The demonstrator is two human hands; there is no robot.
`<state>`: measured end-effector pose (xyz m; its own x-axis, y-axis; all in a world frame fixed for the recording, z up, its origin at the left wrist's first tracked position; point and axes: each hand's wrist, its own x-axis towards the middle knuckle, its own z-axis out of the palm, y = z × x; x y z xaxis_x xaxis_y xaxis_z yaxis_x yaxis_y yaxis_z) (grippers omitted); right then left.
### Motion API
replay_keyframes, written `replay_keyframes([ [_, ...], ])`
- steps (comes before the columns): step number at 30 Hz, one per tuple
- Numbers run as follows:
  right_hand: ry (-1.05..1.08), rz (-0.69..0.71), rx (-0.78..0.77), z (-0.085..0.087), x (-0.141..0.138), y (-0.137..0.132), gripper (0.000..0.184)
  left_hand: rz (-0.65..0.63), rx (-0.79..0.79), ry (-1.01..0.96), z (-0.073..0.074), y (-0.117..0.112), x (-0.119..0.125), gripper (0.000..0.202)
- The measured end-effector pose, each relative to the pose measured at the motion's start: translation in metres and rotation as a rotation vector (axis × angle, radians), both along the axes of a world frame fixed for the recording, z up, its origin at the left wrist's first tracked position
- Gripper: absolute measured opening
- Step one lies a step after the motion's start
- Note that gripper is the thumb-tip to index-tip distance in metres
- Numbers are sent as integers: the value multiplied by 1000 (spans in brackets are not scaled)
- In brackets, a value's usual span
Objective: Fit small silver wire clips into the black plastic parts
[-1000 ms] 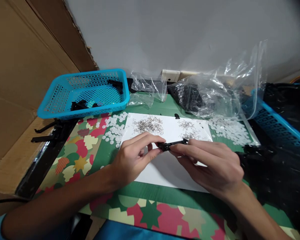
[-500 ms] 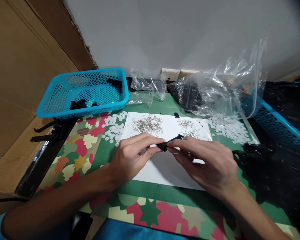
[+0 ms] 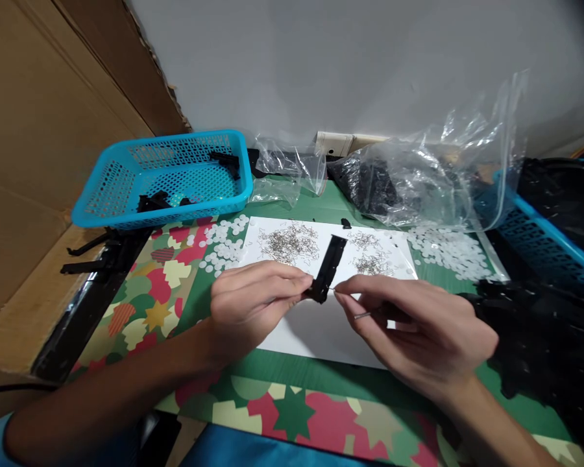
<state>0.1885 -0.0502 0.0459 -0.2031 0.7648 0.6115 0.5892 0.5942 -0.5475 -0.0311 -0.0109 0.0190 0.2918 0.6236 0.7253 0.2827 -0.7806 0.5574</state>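
Note:
My left hand (image 3: 257, 298) pinches the lower end of a long black plastic part (image 3: 331, 263), which tilts up and away over the paper. Close to that lower end, the thumb and forefinger of my right hand (image 3: 413, 324) are closed on a tiny thin wire piece (image 3: 332, 289). Its far tip meets or nearly meets the black part; I cannot tell which. A slim metal rod (image 3: 363, 316) pokes out from under the curled fingers of the right hand, its other end hidden. Small wire pieces lie in piles (image 3: 292, 242) on the white paper (image 3: 292, 337) beyond my hands.
White discs (image 3: 224, 246) lie left of the paper, and more white discs (image 3: 450, 253) right of it. A blue basket (image 3: 246, 188) with black parts stands back left. Clear plastic bags (image 3: 433, 181) sit behind. Black parts (image 3: 530, 337) are heaped at right beside another blue basket (image 3: 555, 240).
The black part has swung from lying low between both hands to pointing up and away. My right hand has come off it, moved slightly right, and now shows the wire piece and rod.

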Motion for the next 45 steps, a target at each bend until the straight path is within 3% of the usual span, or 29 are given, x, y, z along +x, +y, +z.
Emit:
replay_keyframes([
  [6,-7,53,0,3,-2,-3,13,10,21,16,5,1,-2,13],
  [11,-111,184,26,0,9,0,22,2,20,63,4,3,-3,12],
  [17,-227,135,139,-9,19,-4,33,13,80,200,8,4,-8,14],
  [24,-358,256,158,6,14,-1,34,72,135,315,6,5,-10,17],
  [31,-276,252,104,-3,17,1,36,54,115,296,8,4,-8,15],
  [39,-202,262,35,5,13,2,32,-33,45,164,5,7,-4,8],
  [45,-166,215,38,0,14,0,31,-81,-9,112,4,6,-3,8],
])
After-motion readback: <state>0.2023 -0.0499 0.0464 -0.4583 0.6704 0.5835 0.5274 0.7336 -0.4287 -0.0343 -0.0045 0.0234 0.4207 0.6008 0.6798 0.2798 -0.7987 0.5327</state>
